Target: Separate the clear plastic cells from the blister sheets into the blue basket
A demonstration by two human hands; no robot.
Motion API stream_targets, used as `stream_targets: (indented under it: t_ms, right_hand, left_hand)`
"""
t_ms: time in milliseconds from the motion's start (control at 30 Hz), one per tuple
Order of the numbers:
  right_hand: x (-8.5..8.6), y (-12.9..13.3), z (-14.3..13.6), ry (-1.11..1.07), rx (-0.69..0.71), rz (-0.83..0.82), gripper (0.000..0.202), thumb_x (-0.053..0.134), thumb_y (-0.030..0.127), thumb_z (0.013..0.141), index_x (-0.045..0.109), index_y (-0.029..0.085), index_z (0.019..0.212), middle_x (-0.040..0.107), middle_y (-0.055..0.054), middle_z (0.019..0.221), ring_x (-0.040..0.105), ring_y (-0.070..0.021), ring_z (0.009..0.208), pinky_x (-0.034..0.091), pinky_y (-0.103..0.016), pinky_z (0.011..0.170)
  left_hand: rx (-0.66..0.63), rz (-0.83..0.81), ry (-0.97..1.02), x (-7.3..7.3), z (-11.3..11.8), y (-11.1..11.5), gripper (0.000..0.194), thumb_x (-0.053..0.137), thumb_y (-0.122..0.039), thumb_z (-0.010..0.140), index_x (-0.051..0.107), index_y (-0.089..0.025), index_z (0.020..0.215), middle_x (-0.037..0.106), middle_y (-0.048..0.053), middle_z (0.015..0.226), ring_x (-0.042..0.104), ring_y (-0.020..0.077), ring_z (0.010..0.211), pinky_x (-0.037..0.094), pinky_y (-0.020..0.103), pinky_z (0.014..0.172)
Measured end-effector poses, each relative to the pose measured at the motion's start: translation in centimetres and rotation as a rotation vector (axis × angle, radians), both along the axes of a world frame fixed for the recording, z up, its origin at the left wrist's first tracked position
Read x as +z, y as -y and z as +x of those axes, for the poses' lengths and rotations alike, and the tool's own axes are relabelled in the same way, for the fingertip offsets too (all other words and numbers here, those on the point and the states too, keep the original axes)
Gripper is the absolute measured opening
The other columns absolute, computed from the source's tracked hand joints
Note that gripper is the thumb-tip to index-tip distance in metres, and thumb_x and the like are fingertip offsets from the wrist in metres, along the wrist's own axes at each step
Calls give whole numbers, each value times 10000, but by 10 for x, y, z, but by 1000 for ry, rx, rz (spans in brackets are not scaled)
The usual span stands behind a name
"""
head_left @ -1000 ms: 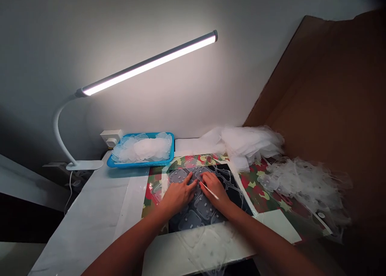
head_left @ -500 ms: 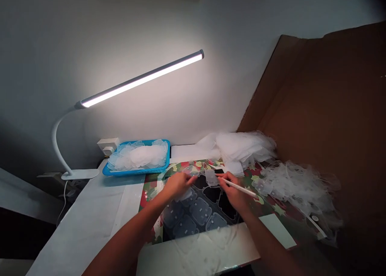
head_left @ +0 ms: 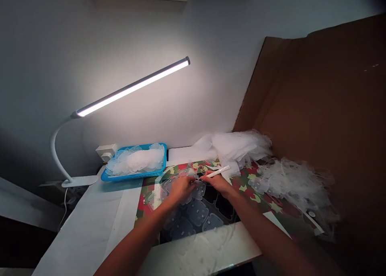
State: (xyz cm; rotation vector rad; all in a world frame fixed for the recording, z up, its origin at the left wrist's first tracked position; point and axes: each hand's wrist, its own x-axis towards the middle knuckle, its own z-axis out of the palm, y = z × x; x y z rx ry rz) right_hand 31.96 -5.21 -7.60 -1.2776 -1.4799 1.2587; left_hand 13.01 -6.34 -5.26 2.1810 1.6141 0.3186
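Note:
A black panel with several shaped cut-outs (head_left: 223,205) lies on a red and green patterned surface (head_left: 173,170), and thin translucent pieces (head_left: 196,212) rest on its left and front parts. My left hand (head_left: 182,188) is closed over the back of the panel, its fingertips pinched at the translucent material; exactly what they grip is too small to tell. Beside it, my right hand (head_left: 217,182) holds a thin white stick (head_left: 219,171), which slants up to the right. The fingertips of both hands are close together.
A blue tray (head_left: 155,173) of white translucent pieces stands at the back left, near a clamped lamp (head_left: 132,87). White sheets (head_left: 235,147) and a translucent tangle (head_left: 297,183) lie to the right, by a cardboard wall (head_left: 316,99). A pale board (head_left: 202,248) crosses the front.
My right hand has moved left towards my left hand, and the stick now slants upward to the right. The translucent piece near its fingers is now beside my left fingertips. The view has shifted slightly.

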Motion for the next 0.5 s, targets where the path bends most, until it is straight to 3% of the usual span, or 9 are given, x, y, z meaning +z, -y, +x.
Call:
stream_targets:
  t_ms: [167,267,333,400,500]
  right_hand:
    - [-8,-6,-3,98,-56,114,261,600,411,707,452,212,625,457,56,570,401,-118,560,288,-238,533]
    - [-13,-13,7,163,-144,162,270,585,404,706,422,221,593,419,60,537,379,-122,546,267,-246,525]
    - [-15,-17,17,176,-172,165,277,592,407,693,419,224,577,416,58,528,378,-126,549,264,-251,530]
    - [-13,-19,28,184,-179,167,272,602,418,688,449,221,580,455,44,553,407,-136,572,283,-258,544]
    - [-2,-17,33,223,-264,244,264,588,423,727,470,221,607,491,26,593,444,-155,603,322,-272,573]
  left_hand:
    - [-2,86,36,-1,2,12,282,493,-419,909,699,-241,837,691,32,793,632,201,800,398,252,679]
    - [-19,152,311,-3,-11,19,307,499,-430,903,690,-204,819,687,39,803,614,185,787,422,251,714]
    - [7,151,543,-1,-28,21,340,459,-435,911,671,-176,853,682,49,820,606,177,765,440,248,702]
    - [53,142,651,3,-48,20,367,405,-439,923,644,-162,899,666,45,808,593,166,720,442,240,659]
    - [95,139,441,10,-69,15,386,391,-463,925,651,-181,876,638,22,752,574,164,686,418,232,620]
